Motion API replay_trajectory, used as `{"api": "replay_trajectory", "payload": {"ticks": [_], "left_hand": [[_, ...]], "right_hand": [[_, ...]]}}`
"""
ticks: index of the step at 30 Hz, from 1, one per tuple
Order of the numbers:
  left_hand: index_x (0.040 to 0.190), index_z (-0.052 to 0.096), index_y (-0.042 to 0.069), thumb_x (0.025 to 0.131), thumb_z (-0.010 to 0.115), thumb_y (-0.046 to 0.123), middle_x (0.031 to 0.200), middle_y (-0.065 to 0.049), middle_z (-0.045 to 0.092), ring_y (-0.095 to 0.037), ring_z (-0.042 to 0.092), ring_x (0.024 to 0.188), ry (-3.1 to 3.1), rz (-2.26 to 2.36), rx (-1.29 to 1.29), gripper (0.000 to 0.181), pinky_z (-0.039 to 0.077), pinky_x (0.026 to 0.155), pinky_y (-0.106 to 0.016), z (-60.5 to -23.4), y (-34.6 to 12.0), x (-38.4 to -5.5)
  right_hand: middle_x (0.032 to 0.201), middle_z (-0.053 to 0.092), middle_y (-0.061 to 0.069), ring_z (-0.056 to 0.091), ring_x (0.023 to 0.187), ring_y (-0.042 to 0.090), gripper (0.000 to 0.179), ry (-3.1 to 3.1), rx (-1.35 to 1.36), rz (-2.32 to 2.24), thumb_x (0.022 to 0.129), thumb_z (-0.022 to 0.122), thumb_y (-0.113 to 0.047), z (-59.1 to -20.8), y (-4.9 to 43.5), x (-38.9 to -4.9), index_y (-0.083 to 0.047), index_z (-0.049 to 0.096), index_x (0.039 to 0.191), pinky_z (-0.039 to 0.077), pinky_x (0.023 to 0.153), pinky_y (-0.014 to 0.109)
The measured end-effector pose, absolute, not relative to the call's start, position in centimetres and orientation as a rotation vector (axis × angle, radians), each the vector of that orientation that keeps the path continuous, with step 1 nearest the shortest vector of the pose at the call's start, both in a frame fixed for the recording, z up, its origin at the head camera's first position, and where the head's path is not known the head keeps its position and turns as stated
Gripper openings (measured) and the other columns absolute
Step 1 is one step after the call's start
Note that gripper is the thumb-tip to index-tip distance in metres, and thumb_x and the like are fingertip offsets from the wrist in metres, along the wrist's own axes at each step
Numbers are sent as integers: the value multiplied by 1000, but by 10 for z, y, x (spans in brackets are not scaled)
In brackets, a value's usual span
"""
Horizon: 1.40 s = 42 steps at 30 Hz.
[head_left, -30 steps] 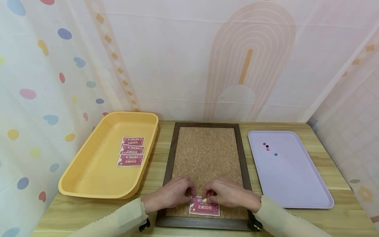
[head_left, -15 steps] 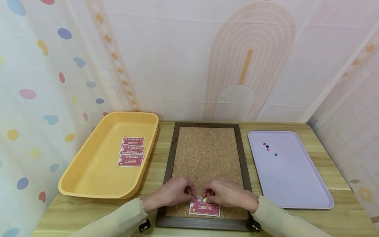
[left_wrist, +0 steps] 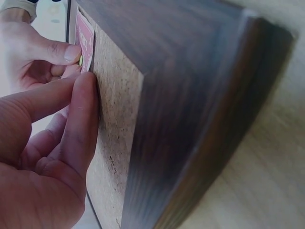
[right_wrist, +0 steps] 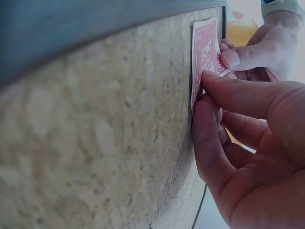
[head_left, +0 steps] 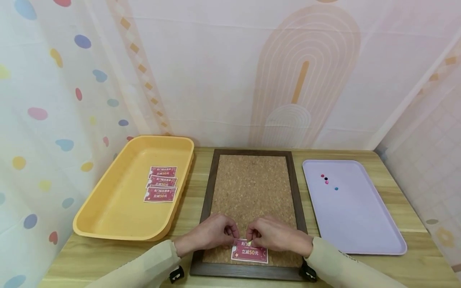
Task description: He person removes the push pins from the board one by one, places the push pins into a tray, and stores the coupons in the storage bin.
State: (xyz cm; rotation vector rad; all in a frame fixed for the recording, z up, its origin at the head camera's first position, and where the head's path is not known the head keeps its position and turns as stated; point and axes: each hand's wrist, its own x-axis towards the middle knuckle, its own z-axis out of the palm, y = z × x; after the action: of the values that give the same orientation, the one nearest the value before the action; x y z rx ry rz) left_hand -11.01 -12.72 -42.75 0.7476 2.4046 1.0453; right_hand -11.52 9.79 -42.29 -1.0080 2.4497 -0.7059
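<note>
A red paper coupon [head_left: 249,253] with a white border lies on the lower part of a framed cork board [head_left: 253,184]. At the coupon's top left corner, my left hand [head_left: 213,232] pinches the paper between thumb and finger. My right hand [head_left: 274,235] pinches a small yellow-green push pin [head_left: 249,243] against the coupon's upper edge. Most of the pin is hidden by the fingertips; its yellow side peeks out in the left wrist view. From the right wrist, the coupon [right_wrist: 205,55] appears nearly flush with the cork, its near edge slightly lifted.
Left of the board stands a yellow tray [head_left: 108,218] holding three similar coupons [head_left: 160,195], partly overlapping. To the right, a lilac tray [head_left: 360,224] carries several small pins [head_left: 336,189]. A patterned curtain [head_left: 216,72] hangs behind the wooden table [head_left: 194,192].
Both hands stay at the coupon's top edge with hardly any movement. The head view has shifted very slightly. Trays and board stand as before.
</note>
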Motion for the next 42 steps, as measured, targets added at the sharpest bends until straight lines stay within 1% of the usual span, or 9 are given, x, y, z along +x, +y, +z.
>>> {"api": "replay_trajectory", "payload": {"ticks": [7,15,22,26,33,38,42], "left_hand": [[79,73,13,83,83,4,67,9,67,0,59,58,2404,1053,753,14,50,58,-20,-427,-127,-111],[79,74,13,83,83,5,67,9,68,0,60,58,2400,1058,752,13,50,58,-20,-428,-128,-111],[82,75,11,86,83,7,70,9,69,-3,64,57,2360,1091,733,10,53,60,-20,-430,-130,-112],[83,75,10,87,82,5,71,8,70,-4,65,57,2338,1114,723,10,54,60,-20,-430,-131,-111],[83,74,10,87,81,4,71,9,69,-4,65,58,2347,1101,723,10,53,59,-20,-429,-130,-113],[83,75,8,88,80,1,71,7,69,-7,66,58,2319,1128,687,9,53,56,-20,-429,-129,-111],[83,75,7,89,78,1,69,8,68,-6,65,58,2318,1129,699,9,51,55,-19,-429,-129,-110]], "right_hand": [[68,55,-18,48,62,-3,14,2443,-1007,-715,87,77,-6,-423,99,-117,-17,71,82,42,58,20],[68,55,-18,48,61,-2,18,2441,-1012,-716,87,77,-6,-424,99,-116,-20,68,80,42,57,20],[66,54,-18,47,59,-3,22,2431,-1012,-732,88,78,-5,-423,99,-116,-21,66,78,41,56,20],[65,54,-17,47,59,-3,22,2414,-1005,-750,87,79,-4,-423,99,-116,-20,66,78,41,56,20],[66,55,-16,48,60,-2,18,2391,-990,-782,88,80,-6,-422,100,-118,-20,70,83,41,55,20],[68,56,-16,50,61,-2,19,2372,-982,-796,89,80,-6,-422,100,-118,-20,69,82,43,57,20],[68,56,-16,50,61,-2,19,2370,-976,-793,88,79,-5,-423,100,-117,-19,68,81,43,58,20]]}}
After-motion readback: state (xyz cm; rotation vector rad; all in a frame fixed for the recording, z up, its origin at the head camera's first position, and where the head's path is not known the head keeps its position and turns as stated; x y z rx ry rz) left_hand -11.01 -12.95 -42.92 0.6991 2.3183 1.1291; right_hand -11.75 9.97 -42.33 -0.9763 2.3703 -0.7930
